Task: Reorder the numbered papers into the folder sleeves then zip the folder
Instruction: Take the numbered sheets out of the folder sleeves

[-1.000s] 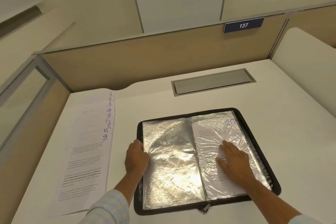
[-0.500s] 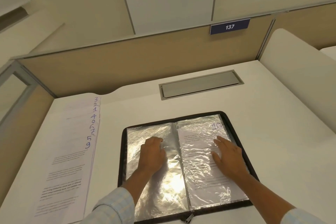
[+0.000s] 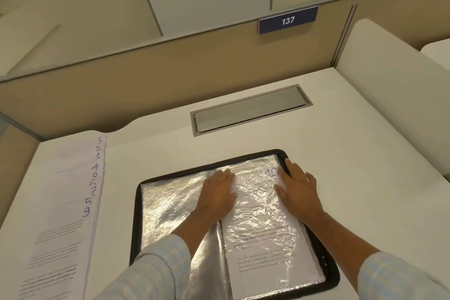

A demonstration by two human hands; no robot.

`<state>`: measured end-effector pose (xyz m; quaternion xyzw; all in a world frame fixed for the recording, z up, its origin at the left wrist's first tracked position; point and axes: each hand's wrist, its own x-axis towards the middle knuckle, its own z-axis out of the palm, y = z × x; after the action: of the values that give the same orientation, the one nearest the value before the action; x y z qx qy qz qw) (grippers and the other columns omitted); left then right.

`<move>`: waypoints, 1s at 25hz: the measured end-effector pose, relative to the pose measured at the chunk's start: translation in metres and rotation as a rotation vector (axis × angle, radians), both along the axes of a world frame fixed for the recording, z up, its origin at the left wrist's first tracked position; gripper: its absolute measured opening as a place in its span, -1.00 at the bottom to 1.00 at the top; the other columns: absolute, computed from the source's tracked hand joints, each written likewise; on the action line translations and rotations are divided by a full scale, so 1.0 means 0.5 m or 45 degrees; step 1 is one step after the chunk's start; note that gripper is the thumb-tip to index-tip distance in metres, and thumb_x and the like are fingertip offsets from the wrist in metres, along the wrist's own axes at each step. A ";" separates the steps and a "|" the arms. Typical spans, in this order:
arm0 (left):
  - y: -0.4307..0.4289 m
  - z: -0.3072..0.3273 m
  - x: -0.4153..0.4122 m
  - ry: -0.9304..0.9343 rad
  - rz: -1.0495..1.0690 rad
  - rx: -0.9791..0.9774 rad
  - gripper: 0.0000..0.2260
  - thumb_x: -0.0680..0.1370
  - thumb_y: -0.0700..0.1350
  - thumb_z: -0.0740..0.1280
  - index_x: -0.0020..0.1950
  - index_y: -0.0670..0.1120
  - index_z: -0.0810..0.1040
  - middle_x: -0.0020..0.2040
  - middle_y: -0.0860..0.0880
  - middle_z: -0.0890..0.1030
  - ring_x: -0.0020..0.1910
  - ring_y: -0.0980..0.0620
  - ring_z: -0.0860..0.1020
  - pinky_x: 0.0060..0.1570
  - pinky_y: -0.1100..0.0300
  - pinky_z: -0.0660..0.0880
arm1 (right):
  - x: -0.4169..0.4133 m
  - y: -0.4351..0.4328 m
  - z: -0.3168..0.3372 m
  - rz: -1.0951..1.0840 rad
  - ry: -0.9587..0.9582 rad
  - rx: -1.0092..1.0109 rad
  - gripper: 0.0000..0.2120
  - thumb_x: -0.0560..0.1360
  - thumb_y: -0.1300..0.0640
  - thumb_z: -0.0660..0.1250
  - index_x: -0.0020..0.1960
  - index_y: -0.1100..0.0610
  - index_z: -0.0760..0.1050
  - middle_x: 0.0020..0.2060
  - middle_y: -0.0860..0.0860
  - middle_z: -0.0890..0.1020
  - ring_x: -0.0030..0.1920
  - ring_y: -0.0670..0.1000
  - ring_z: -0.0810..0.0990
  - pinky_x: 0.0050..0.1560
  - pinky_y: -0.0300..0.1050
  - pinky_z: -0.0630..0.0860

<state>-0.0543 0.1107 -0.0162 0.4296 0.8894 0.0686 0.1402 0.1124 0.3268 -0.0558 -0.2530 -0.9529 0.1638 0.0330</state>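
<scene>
While sheet 10 [image 3: 263, 238] shows sleeved in the open folder [image 3: 137, 214] on the worktop [image 3: 365, 153], the other numbered papers [image 3: 73, 202] lie fanned beside it, unfiled. Grip open, empty: left hand [image 3: 218, 192] and right hand [image 3: 298, 190] press flat on the sleeves. Zip not done.

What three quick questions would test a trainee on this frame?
1. True or false: the folder is zipped shut.
2. Which number is written on the sleeved paper on the folder's right side? A) 3 B) 10 C) 7
3. Fill in: the loose numbered papers lie on the desk to the folder's ____.

Key: 1 false, it lies open flat; 2 B; 3 left.
</scene>
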 end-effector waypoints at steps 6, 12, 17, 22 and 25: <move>0.033 -0.002 -0.025 0.007 0.106 0.156 -0.65 0.61 -0.06 0.36 0.40 -0.04 0.56 0.26 -0.01 0.61 0.31 -0.06 0.49 0.34 0.00 0.39 | -0.003 0.011 -0.015 -0.047 0.184 -0.148 -0.77 0.62 -0.15 0.33 0.22 -0.19 0.67 0.61 0.03 0.31 0.59 0.09 0.27 0.45 0.11 0.09; 0.070 0.022 -0.058 -0.099 0.053 0.107 -0.84 0.61 -0.09 0.33 0.11 -0.01 0.69 0.05 0.03 0.60 0.07 0.00 0.50 0.21 -0.07 0.45 | -0.010 -0.004 -0.002 -0.159 0.370 -0.296 -0.91 0.50 0.09 0.54 -0.01 -0.06 0.71 0.25 -0.11 0.61 0.29 -0.02 0.52 0.25 0.00 0.20; 0.074 0.027 -0.071 -0.303 0.008 0.148 -0.81 0.48 -0.08 0.23 -0.10 0.00 0.65 -0.01 0.10 0.63 0.00 0.07 0.57 0.22 -0.14 0.49 | -0.009 0.001 0.005 -0.190 0.377 -0.326 -0.70 0.53 0.04 0.51 0.24 -0.03 0.60 0.21 -0.09 0.63 0.25 0.00 0.55 0.25 -0.06 0.16; 0.089 0.034 -0.094 -0.630 0.247 0.236 -0.75 0.57 -0.10 0.31 -0.23 0.01 0.73 -0.04 0.07 0.73 0.03 0.08 0.64 0.22 -0.04 0.54 | -0.009 0.003 0.007 -0.211 0.332 -0.407 -0.63 0.58 -0.10 0.43 0.35 -0.06 0.54 0.13 -0.16 0.61 0.22 -0.07 0.50 0.28 -0.10 0.11; 0.108 0.044 -0.116 -0.688 0.263 0.144 -0.77 0.59 -0.25 0.38 -0.07 0.00 0.79 -0.03 0.05 0.76 -0.01 0.05 0.67 0.06 0.12 0.58 | -0.012 0.000 0.011 -0.200 0.368 -0.413 -0.65 0.61 -0.16 0.35 0.36 -0.07 0.53 0.06 -0.22 0.56 0.16 -0.13 0.47 0.25 -0.11 0.10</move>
<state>-0.1122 0.1650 0.0060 0.3102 0.8537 0.2439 0.3400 0.1065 0.3266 -0.0504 -0.3024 -0.8768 0.3463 0.1407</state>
